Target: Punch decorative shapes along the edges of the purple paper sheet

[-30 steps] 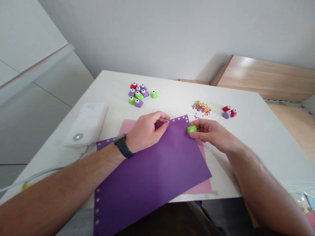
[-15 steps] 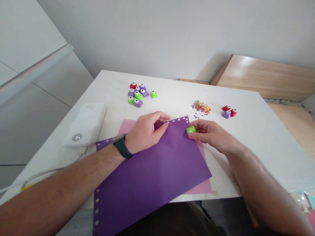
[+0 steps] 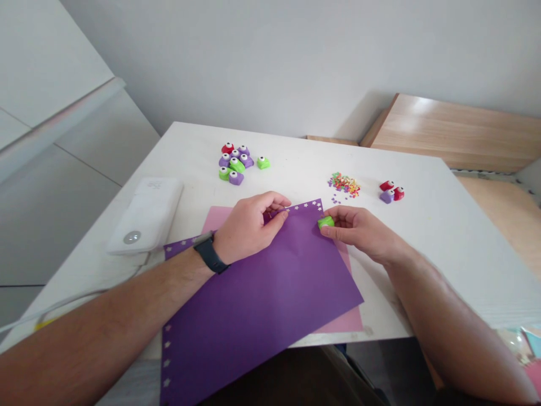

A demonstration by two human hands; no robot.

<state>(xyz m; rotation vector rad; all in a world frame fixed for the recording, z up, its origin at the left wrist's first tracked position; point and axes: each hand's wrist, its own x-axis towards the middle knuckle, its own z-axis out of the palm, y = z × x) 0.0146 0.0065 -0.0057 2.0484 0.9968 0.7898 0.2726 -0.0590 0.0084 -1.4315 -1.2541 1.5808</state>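
Note:
A purple sheet of paper (image 3: 270, 293) lies tilted across the table's front edge, with star-shaped holes along its left side and far edge. My left hand (image 3: 256, 225) pinches the sheet's far edge between thumb and fingers. At the right edge, just below the far right corner, my right hand (image 3: 355, 228) grips a green craft punch (image 3: 326, 222) between thumb and fingers. The punch sits on the paper's edge; whether its button is pressed is not clear. Part of a pink sheet (image 3: 344, 324) shows underneath the purple one.
Several red, purple and green craft punches (image 3: 236, 163) cluster at the back left, a green one (image 3: 263, 163) beside them. A confetti pile (image 3: 344, 184) and three more punches (image 3: 391, 192) are at right. A white power bank (image 3: 146, 214) with a cable lies left on the white table (image 3: 443, 259).
The green punch has turned slightly in my right hand and stays at the paper's right edge. My left hand keeps its hold on the sheet. The view has shifted a little.

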